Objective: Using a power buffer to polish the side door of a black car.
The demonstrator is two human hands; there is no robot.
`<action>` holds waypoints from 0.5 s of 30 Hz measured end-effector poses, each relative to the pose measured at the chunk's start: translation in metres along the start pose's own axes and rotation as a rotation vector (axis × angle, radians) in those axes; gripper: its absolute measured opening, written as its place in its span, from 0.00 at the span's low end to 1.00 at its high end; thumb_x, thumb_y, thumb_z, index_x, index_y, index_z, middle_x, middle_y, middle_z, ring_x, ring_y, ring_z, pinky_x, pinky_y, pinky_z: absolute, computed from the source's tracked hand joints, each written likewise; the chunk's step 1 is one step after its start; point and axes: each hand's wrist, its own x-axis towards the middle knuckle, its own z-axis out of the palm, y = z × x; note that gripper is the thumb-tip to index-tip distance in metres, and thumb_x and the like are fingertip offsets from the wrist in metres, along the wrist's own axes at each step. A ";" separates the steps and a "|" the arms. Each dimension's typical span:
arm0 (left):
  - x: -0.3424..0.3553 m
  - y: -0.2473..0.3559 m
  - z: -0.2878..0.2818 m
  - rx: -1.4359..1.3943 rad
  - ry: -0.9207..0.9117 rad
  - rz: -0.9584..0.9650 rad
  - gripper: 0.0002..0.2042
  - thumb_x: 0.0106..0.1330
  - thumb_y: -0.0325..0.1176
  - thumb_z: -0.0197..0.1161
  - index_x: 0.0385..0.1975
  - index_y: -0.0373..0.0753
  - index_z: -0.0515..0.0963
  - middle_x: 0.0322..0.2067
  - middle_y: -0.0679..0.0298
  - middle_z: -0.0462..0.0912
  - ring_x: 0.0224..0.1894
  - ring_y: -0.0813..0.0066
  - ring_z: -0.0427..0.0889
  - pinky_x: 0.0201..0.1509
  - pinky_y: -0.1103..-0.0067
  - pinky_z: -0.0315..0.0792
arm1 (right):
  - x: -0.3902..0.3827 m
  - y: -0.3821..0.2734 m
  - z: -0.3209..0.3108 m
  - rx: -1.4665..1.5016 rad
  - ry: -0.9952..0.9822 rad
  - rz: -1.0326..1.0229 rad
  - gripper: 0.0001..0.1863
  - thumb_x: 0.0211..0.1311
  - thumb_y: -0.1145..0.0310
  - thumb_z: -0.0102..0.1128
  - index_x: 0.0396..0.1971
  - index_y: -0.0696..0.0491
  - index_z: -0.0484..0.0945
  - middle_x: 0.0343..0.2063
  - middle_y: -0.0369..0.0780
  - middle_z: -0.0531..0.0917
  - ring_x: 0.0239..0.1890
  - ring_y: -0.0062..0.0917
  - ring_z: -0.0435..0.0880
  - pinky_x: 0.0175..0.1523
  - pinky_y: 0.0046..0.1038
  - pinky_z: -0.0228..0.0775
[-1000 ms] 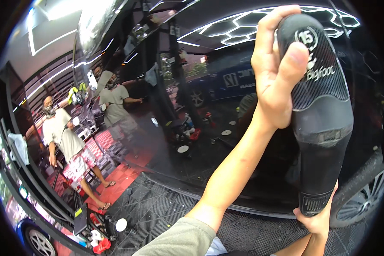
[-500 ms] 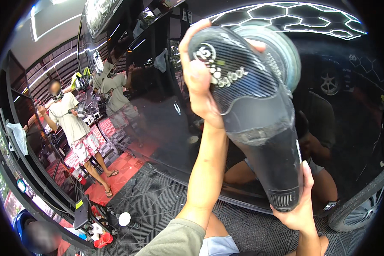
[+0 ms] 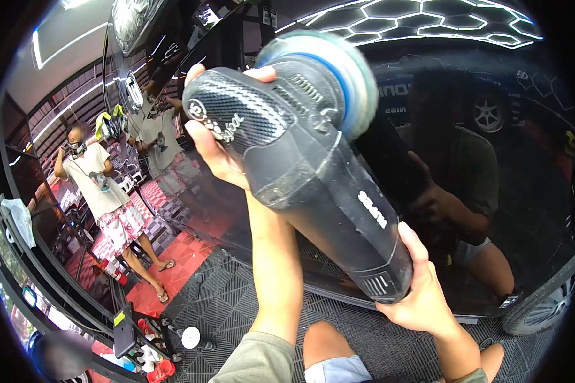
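Observation:
A black car polisher [image 3: 326,185] fills the middle of the head view, held in both hands. Its round pale pad [image 3: 361,83] with a blue ring faces the glossy black car door [image 3: 236,191]; whether the two touch I cannot tell. My left hand [image 3: 214,143] is wrapped round the textured head of the polisher, thumb on the near side and fingertips showing over the top. Lower right, my right hand [image 3: 415,293] grips the rear end of the body, thumb along its side. The polisher slants from upper left to lower right.
At left another person [image 3: 102,191] stands on red floor tiles [image 3: 185,255], mirrored in dark glossy panels. A low black stand [image 3: 131,329] with bottles and red items is at lower left, beside a white round pad [image 3: 190,337]. A car wheel [image 3: 543,309] is at lower right.
The polisher has swung left with both hands on it, and its pad and side now show more. The person at left has raised an arm nearer the head.

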 end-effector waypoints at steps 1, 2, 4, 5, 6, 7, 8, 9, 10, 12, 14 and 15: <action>0.001 0.001 -0.004 -0.039 -0.001 -0.007 0.30 0.72 0.56 0.36 0.64 0.38 0.54 0.39 0.39 0.78 0.36 0.62 0.80 0.42 0.70 0.76 | 0.003 0.000 0.002 0.001 0.005 0.003 0.52 0.38 0.85 0.66 0.68 0.52 0.51 0.47 0.51 0.81 0.46 0.38 0.84 0.51 0.27 0.73; 0.003 0.002 -0.007 -0.081 0.001 -0.010 0.30 0.72 0.56 0.36 0.64 0.39 0.54 0.40 0.38 0.78 0.36 0.62 0.80 0.41 0.70 0.76 | 0.006 0.000 0.004 0.041 -0.026 0.037 0.52 0.38 0.85 0.66 0.68 0.51 0.52 0.46 0.51 0.81 0.46 0.38 0.84 0.51 0.27 0.73; 0.005 0.006 -0.016 -0.115 0.020 -0.021 0.29 0.72 0.55 0.36 0.65 0.41 0.54 0.42 0.36 0.77 0.36 0.61 0.80 0.41 0.69 0.77 | 0.014 -0.002 0.010 0.068 -0.065 0.084 0.53 0.37 0.85 0.65 0.68 0.49 0.52 0.44 0.52 0.82 0.45 0.41 0.84 0.50 0.27 0.74; 0.005 0.007 -0.022 -0.112 0.036 -0.028 0.29 0.72 0.55 0.36 0.65 0.42 0.54 0.43 0.36 0.76 0.36 0.61 0.80 0.41 0.69 0.77 | 0.017 -0.001 0.014 0.072 -0.062 0.086 0.53 0.37 0.85 0.65 0.68 0.49 0.52 0.44 0.52 0.82 0.45 0.41 0.84 0.50 0.27 0.74; 0.005 0.009 -0.028 -0.127 0.020 -0.046 0.29 0.72 0.56 0.36 0.66 0.43 0.54 0.44 0.36 0.76 0.37 0.60 0.80 0.41 0.68 0.77 | 0.020 0.001 0.020 0.049 -0.052 0.062 0.53 0.37 0.85 0.65 0.68 0.47 0.52 0.43 0.53 0.82 0.44 0.43 0.84 0.49 0.28 0.74; 0.005 0.012 -0.034 -0.143 0.004 -0.064 0.29 0.72 0.56 0.36 0.66 0.44 0.54 0.45 0.36 0.75 0.38 0.60 0.80 0.42 0.68 0.77 | 0.023 0.002 0.022 0.025 -0.042 0.038 0.54 0.36 0.85 0.64 0.69 0.46 0.52 0.41 0.54 0.82 0.43 0.45 0.84 0.48 0.29 0.75; 0.008 0.018 -0.039 -0.064 0.050 -0.057 0.29 0.72 0.56 0.36 0.66 0.45 0.54 0.46 0.35 0.74 0.39 0.59 0.80 0.43 0.67 0.77 | 0.025 0.000 0.024 0.078 -0.091 0.108 0.54 0.35 0.86 0.63 0.69 0.44 0.52 0.41 0.55 0.81 0.40 0.48 0.84 0.44 0.32 0.76; 0.007 0.019 -0.046 -0.155 0.036 -0.069 0.28 0.72 0.56 0.37 0.66 0.46 0.55 0.47 0.35 0.74 0.41 0.57 0.80 0.44 0.67 0.77 | 0.028 0.000 0.026 0.076 -0.086 0.110 0.54 0.35 0.86 0.63 0.69 0.44 0.52 0.41 0.55 0.81 0.40 0.48 0.84 0.44 0.32 0.76; 0.008 0.020 -0.053 -0.143 0.039 -0.071 0.28 0.72 0.55 0.37 0.66 0.46 0.55 0.48 0.35 0.73 0.41 0.56 0.80 0.44 0.66 0.77 | 0.030 0.000 0.028 0.081 -0.097 0.107 0.54 0.35 0.86 0.63 0.69 0.44 0.52 0.41 0.54 0.81 0.39 0.47 0.84 0.43 0.33 0.76; 0.006 0.020 -0.061 -0.134 0.040 -0.077 0.28 0.72 0.55 0.37 0.66 0.46 0.56 0.48 0.35 0.73 0.42 0.54 0.80 0.44 0.65 0.77 | 0.032 0.003 0.034 0.077 -0.086 0.073 0.54 0.35 0.86 0.63 0.68 0.43 0.52 0.39 0.54 0.82 0.36 0.47 0.84 0.41 0.33 0.77; 0.004 0.016 -0.063 -0.275 0.049 -0.054 0.28 0.72 0.56 0.39 0.66 0.46 0.55 0.50 0.35 0.72 0.44 0.52 0.80 0.44 0.62 0.78 | 0.033 0.006 0.036 0.068 -0.083 0.075 0.54 0.35 0.86 0.63 0.69 0.42 0.52 0.38 0.54 0.82 0.35 0.47 0.85 0.40 0.33 0.77; 0.005 0.020 -0.066 -0.272 0.048 -0.056 0.28 0.72 0.56 0.39 0.66 0.46 0.55 0.50 0.35 0.72 0.44 0.52 0.80 0.44 0.62 0.78 | 0.035 0.007 0.039 0.061 -0.091 0.071 0.54 0.36 0.86 0.63 0.69 0.42 0.52 0.36 0.54 0.82 0.34 0.47 0.85 0.40 0.33 0.77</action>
